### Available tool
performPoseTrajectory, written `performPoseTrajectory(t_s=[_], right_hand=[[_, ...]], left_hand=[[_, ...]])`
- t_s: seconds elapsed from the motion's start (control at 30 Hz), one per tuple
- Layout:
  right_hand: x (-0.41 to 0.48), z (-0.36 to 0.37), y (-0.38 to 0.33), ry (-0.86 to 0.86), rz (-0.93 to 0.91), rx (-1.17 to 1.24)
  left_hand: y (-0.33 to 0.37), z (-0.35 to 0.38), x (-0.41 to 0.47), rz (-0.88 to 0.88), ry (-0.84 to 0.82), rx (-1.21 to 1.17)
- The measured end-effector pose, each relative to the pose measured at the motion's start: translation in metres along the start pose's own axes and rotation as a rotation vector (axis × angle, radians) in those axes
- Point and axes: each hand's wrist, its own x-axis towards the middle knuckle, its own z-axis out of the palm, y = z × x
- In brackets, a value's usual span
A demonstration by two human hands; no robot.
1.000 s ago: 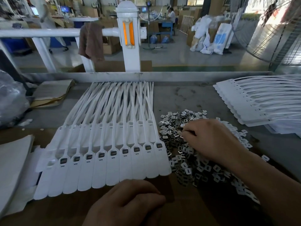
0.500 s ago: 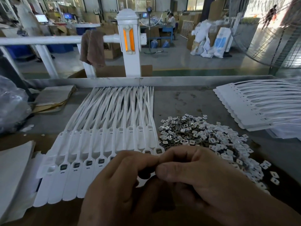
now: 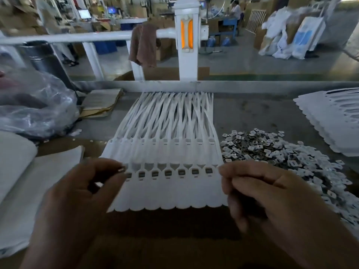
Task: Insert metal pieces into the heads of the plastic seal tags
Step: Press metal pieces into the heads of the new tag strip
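Note:
A row of white plastic seal tags [image 3: 169, 191] lies in front of me, heads nearest, straps fanning toward the far edge. Several heads show a dark metal insert. My left hand [image 3: 77, 200] is at the row's left end and pinches a small metal piece [image 3: 122, 169] between thumb and forefinger over the leftmost heads. My right hand [image 3: 281, 200] is at the row's right end with curled fingers, thumb against forefinger at the last tag's edge; what it holds is hidden. A pile of loose metal pieces [image 3: 272, 150] lies right of the row.
A second stack of white tags [image 3: 330, 117] lies at the far right. White sheets [image 3: 38, 181] and a clear plastic bag [image 3: 35, 105] fill the left side, with folded cardboard [image 3: 101, 101] behind. A raised metal rim [image 3: 252, 86] bounds the far side of the table.
My right hand left the metal pile and met my left hand in front of me. Both hands then spread apart to the two ends of the tag row.

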Motion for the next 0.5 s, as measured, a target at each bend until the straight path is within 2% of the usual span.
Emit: performPoseTrajectory(t_s=[0.1,0.17,0.23,0.37,0.5], right_hand=[[0.002,-0.007,0.002,0.157,-0.126,-0.006],[0.005,-0.011,0.001,0.283,-0.217,-0.049],[0.008,-0.02,0.001,0.364,-0.286,-0.082],[0.013,-0.034,0.004,0.456,-0.304,-0.195],[0.015,-0.038,0.005,0.436,-0.27,-0.24]], left_hand=[[-0.071,-0.022,0.013,-0.234,0.049,-0.072],[-0.079,-0.027,0.014,-0.282,0.022,-0.063],[-0.073,-0.024,0.018,-0.283,-0.014,-0.005],[-0.061,-0.016,0.024,-0.244,-0.035,0.068],[-0.058,-0.011,0.026,-0.214,-0.057,0.089]])
